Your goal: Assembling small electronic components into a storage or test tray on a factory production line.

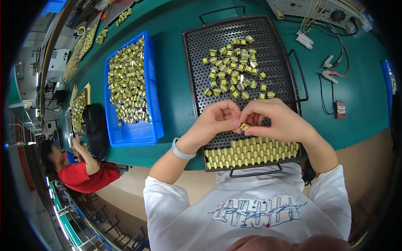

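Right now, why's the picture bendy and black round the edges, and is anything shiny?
Head view: fisheye lens bends the green table near the picture's rim, and black fills the corners; same head view: bright glints on the loose yellow parts.

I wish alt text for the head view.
The left hand and right hand handle a small yellow-and-silver component over a black perforated tray, between loose components and neat rows; a blue plastic bin at left holds more.
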Demonstrator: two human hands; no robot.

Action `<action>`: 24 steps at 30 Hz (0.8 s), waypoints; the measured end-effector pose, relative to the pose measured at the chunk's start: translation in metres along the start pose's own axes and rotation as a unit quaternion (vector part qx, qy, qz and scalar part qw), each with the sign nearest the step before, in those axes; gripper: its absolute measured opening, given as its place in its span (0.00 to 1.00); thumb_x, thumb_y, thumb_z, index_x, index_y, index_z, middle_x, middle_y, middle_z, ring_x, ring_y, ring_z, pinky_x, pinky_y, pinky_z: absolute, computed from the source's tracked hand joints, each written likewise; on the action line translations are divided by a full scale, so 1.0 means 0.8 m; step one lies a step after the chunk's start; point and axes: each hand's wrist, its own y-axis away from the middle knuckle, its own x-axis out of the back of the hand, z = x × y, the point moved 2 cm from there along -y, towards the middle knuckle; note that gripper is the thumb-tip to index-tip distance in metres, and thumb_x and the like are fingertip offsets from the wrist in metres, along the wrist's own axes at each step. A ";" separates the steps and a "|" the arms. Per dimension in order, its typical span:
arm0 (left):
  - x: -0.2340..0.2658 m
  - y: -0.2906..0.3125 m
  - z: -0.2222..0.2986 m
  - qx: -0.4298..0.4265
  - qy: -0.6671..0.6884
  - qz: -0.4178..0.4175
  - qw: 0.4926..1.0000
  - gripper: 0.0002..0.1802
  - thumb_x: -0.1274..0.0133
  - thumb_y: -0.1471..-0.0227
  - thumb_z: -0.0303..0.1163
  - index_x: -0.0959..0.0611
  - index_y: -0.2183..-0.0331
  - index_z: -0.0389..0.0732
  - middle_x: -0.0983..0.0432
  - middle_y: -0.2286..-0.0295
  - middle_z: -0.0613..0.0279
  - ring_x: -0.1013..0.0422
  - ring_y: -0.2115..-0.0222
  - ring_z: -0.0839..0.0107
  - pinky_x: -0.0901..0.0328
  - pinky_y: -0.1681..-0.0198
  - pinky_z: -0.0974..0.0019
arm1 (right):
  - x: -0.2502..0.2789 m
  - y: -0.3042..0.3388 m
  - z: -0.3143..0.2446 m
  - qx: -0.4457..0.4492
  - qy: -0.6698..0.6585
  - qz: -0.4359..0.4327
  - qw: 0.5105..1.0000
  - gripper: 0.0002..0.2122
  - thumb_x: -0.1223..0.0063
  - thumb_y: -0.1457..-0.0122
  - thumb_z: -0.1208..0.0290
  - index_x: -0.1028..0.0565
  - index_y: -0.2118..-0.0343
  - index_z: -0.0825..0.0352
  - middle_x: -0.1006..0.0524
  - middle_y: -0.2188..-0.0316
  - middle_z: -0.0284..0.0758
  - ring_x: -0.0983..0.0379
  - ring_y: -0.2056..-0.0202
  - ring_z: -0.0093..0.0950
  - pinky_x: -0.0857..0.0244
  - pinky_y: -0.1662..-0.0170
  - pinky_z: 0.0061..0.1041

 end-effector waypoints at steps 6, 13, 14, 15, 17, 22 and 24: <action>-0.004 0.000 -0.002 0.015 -0.005 -0.032 0.999 0.09 0.41 0.44 0.23 0.22 0.61 0.37 0.21 0.67 0.65 0.23 0.67 0.76 0.27 0.60 0.71 | -0.004 0.006 0.004 -0.023 -0.011 -0.042 0.999 0.12 0.32 0.48 0.76 0.23 0.62 0.68 0.21 0.72 0.31 0.23 0.72 0.22 0.30 0.69 0.20; -0.004 0.004 0.004 0.028 0.000 -0.012 1.000 0.09 0.40 0.44 0.25 0.23 0.62 0.38 0.24 0.67 0.67 0.24 0.67 0.78 0.28 0.61 0.73 | -0.007 0.002 0.010 0.000 -0.025 -0.037 0.999 0.13 0.31 0.49 0.75 0.24 0.63 0.69 0.21 0.72 0.31 0.24 0.72 0.20 0.30 0.69 0.20; -0.005 0.005 0.008 0.027 -0.010 -0.010 1.000 0.09 0.40 0.44 0.26 0.23 0.62 0.38 0.24 0.67 0.67 0.24 0.67 0.78 0.28 0.62 0.73 | -0.007 -0.001 0.012 -0.003 -0.030 -0.041 0.999 0.13 0.31 0.49 0.75 0.24 0.63 0.69 0.21 0.72 0.30 0.24 0.72 0.20 0.30 0.69 0.20; -0.001 0.005 0.007 0.025 -0.014 -0.014 0.999 0.09 0.40 0.44 0.26 0.23 0.62 0.38 0.24 0.67 0.66 0.24 0.67 0.78 0.27 0.62 0.73 | -0.008 -0.003 0.012 0.002 -0.037 -0.042 0.998 0.13 0.31 0.49 0.76 0.25 0.64 0.69 0.21 0.72 0.30 0.24 0.72 0.20 0.30 0.70 0.19; 0.001 0.003 0.004 0.026 -0.014 -0.017 0.999 0.08 0.40 0.43 0.27 0.23 0.63 0.38 0.23 0.67 0.66 0.24 0.67 0.78 0.27 0.62 0.73 | -0.006 -0.004 0.014 0.002 -0.039 -0.040 0.998 0.13 0.31 0.49 0.76 0.25 0.64 0.69 0.22 0.72 0.30 0.24 0.72 0.20 0.30 0.70 0.19; -0.002 0.002 0.006 -0.001 -0.028 -0.018 0.999 0.09 0.41 0.42 0.29 0.23 0.62 0.38 0.24 0.65 0.67 0.25 0.67 0.78 0.28 0.60 0.73 | -0.005 -0.001 0.016 0.000 -0.060 -0.017 0.998 0.13 0.31 0.49 0.77 0.25 0.63 0.69 0.23 0.71 0.30 0.24 0.71 0.19 0.30 0.69 0.18; -0.005 0.003 0.005 -0.012 -0.020 -0.019 1.000 0.09 0.42 0.41 0.29 0.23 0.61 0.38 0.24 0.64 0.67 0.26 0.64 0.78 0.29 0.58 0.72 | -0.005 0.000 0.017 0.001 -0.055 -0.016 0.998 0.13 0.32 0.48 0.78 0.25 0.62 0.68 0.23 0.70 0.29 0.25 0.70 0.18 0.31 0.68 0.17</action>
